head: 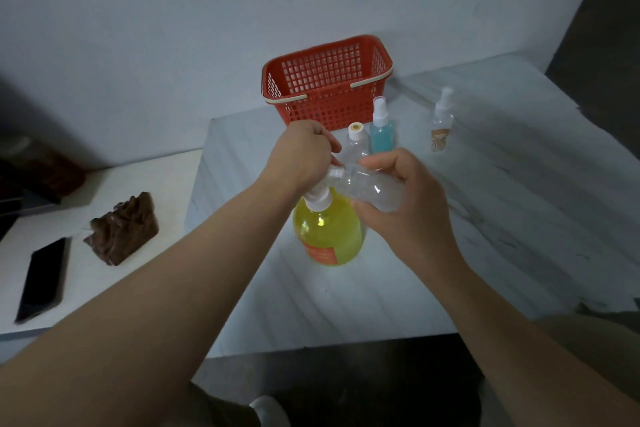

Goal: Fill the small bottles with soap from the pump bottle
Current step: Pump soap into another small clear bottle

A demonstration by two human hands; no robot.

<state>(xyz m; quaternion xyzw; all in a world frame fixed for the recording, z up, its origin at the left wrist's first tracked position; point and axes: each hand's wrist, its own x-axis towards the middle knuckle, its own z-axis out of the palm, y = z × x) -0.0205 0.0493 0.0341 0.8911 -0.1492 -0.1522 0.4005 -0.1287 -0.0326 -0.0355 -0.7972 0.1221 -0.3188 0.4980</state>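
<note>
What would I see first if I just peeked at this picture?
Probably the big yellow pump bottle in the middle of the table, with the left hand gripping its pump top and the right hand holding a small clear bottle tilted at the spout. Behind them, the bright red basket stands at the table's back edge.

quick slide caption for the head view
Left hand grips the top of the yellow pump bottle, right hand holds a clear small bottle sideways at its nozzle.
</note>
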